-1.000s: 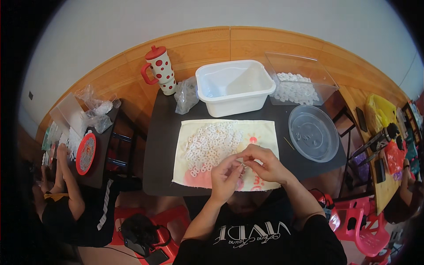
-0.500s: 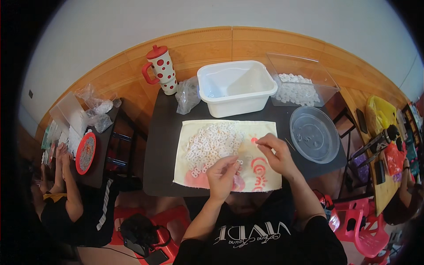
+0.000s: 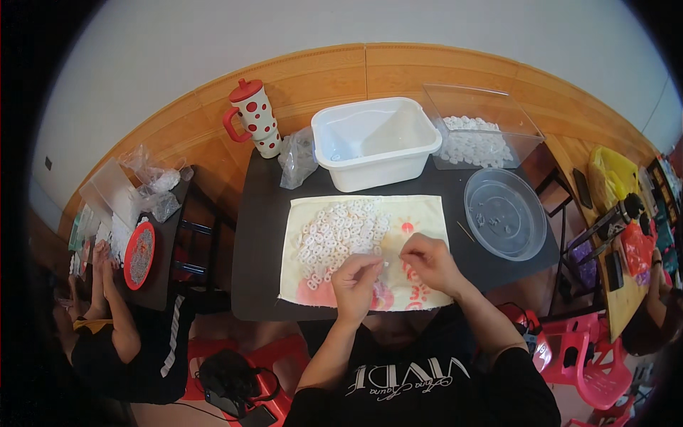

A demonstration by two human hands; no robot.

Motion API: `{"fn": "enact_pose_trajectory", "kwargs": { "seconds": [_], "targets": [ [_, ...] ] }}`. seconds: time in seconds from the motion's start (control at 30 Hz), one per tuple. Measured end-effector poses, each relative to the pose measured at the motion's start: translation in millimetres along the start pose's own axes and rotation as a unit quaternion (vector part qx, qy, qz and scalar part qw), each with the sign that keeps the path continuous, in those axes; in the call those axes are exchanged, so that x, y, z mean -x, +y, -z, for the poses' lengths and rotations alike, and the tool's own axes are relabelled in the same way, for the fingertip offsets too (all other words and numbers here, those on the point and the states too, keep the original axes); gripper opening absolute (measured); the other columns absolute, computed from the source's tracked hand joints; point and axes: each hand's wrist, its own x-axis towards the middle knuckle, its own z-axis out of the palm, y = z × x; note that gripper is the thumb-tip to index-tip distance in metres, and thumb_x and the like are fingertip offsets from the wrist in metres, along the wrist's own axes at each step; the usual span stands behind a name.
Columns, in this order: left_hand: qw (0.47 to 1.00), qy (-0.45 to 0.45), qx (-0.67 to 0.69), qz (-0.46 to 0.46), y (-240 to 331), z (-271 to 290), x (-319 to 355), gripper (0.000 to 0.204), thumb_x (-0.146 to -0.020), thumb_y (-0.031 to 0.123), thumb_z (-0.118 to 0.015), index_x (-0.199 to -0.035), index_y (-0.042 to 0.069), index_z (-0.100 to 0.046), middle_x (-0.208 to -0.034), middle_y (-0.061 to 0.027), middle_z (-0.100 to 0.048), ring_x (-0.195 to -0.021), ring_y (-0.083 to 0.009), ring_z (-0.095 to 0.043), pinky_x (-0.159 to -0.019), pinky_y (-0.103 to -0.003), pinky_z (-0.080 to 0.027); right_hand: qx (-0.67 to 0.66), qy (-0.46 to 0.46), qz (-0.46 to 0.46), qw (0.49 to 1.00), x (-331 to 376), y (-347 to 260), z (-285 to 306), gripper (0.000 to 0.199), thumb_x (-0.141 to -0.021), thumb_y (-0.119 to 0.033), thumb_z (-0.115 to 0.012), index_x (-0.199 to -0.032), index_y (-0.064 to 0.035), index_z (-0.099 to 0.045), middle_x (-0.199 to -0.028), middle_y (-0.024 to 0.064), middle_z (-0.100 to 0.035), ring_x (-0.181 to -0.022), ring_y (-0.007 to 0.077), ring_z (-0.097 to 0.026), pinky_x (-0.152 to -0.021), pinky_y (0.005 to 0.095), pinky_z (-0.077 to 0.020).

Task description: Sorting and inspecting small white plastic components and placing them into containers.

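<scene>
Over the cream printed cloth [image 3: 420,210], both hands are held in a pinch, a short gap apart. My left hand [image 3: 356,286] has thumb and fingertips together beside a tiny white bit; what it grips is too small to name. The fingertips of my right hand [image 3: 432,265] are pressed together too, with anything in them hidden. A heap of small white ring-shaped pieces [image 3: 340,231] with holes lies on the cloth's left half, just beyond my left hand.
At the back stand a white tub [image 3: 377,171], a spotted tumbler [image 3: 257,121] and a crumpled clear bag [image 3: 296,160]. A clear bin [image 3: 523,149] holds white pieces. Right are a round clear dish [image 3: 532,235] and thin stick [image 3: 465,231]. Another person's hands [image 3: 103,256] are left, by a red tray [image 3: 129,260].
My right hand has come down and left, nearer to my left hand, from beside the cloth's right edge. My left hand stays almost in place. The view has shifted slightly.
</scene>
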Motion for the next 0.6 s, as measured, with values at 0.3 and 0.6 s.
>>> {"fn": "enact_pose_trajectory", "kwargs": {
  "seconds": [0.3,0.6],
  "targets": [
    [1.0,0.011,0.007,0.018,11,4,-3,0.019,-0.088,-0.008,-0.063,-0.104,-0.002,-0.07,-0.093,-0.005,-0.065,-0.081,-0.0097,-0.06,-0.073,-0.023,-0.047,0.16,-0.004,0.079,0.984,-5,-3,10,0.013,-0.078,0.003,-0.065,-0.091,-0.001,-0.065,-0.088,0.0126,-0.059,-0.083,0.0312,-0.06,-0.07,0.0374,-0.0486],
    [0.998,-0.015,0.017,0.051,4,3,2,0.018,-0.089,-0.007,-0.063,-0.105,-0.002,-0.069,-0.09,-0.0039,-0.064,-0.079,-0.0092,-0.06,-0.072,-0.023,-0.048,0.221,-0.069,0.098,0.968,-8,-8,2,0.013,-0.076,-0.01,-0.07,-0.083,-0.0056,-0.06,-0.086,0.0115,-0.054,-0.086,0.0325,-0.057,-0.074,0.0425,-0.0475]
  ]
}}
